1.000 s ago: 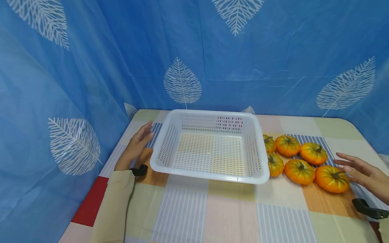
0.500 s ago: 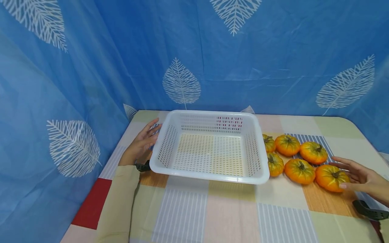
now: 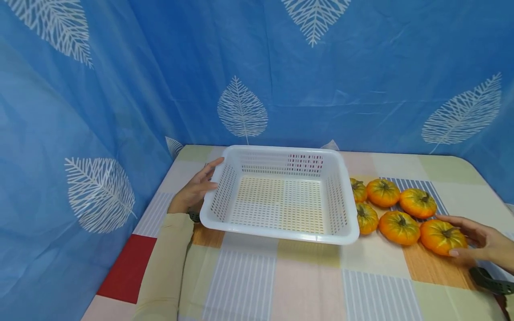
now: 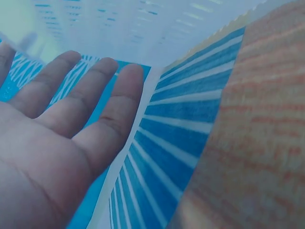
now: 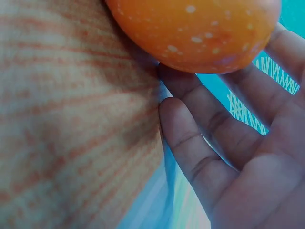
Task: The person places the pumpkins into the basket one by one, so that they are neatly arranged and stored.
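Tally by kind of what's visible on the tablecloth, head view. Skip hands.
Orange pumpkins: 6 (3 in the far row, 3 in the near row)
White basket: 1
Total: 7

Beige sleeves (image 3: 166, 267), black wrist straps (image 3: 494, 284) (left one mostly hidden), bare hands (image 3: 196, 189).
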The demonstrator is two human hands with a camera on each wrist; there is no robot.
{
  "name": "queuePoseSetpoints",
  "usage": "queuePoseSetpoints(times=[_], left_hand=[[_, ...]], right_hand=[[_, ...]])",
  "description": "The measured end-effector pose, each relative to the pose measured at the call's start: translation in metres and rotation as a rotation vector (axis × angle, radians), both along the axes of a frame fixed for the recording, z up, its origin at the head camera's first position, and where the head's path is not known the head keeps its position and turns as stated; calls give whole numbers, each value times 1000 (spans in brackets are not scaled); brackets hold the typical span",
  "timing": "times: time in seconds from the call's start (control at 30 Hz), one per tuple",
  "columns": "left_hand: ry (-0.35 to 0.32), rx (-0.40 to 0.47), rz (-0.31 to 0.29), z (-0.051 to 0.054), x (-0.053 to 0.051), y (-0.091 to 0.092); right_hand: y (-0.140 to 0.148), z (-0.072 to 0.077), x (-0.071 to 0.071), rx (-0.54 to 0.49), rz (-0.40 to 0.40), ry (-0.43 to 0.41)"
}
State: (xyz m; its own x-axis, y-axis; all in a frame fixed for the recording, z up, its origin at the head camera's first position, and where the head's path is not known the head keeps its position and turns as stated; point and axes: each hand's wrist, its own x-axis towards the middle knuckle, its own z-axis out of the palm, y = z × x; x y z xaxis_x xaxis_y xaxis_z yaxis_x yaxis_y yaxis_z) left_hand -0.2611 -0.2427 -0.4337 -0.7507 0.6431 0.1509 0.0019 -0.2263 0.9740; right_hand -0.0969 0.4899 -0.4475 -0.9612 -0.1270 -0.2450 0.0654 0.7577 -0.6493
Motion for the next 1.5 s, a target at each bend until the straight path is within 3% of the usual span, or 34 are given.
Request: queuePoseSetpoints(times=[0.13,0.3,0.4,0.57,0.7,1.13,1.33,1.5], left_hand=[[-25,32,-19,-2,0,4],[-54,35,19,-4,0,6],[-54,37,29,-5,1,7],[-56,35,40,-4,3,10],[-65,24,60,-4,3,11],[-30,27,19,-5,-1,12],[-74,40,34,-5,1,15],[-74,62,48,-8,3,17]], right_hand=[[1,-3,1,-4,-1,30],[4,-8,3,-58,22,119],[4,-7,3,-42,17,129],[0,1,4,17,6,104],[-6,9,5,27,12,135],[-17,18,6,-21,37,276],[-24,26,2,-75,53,320],[-35,37,-4,-55,55,313]])
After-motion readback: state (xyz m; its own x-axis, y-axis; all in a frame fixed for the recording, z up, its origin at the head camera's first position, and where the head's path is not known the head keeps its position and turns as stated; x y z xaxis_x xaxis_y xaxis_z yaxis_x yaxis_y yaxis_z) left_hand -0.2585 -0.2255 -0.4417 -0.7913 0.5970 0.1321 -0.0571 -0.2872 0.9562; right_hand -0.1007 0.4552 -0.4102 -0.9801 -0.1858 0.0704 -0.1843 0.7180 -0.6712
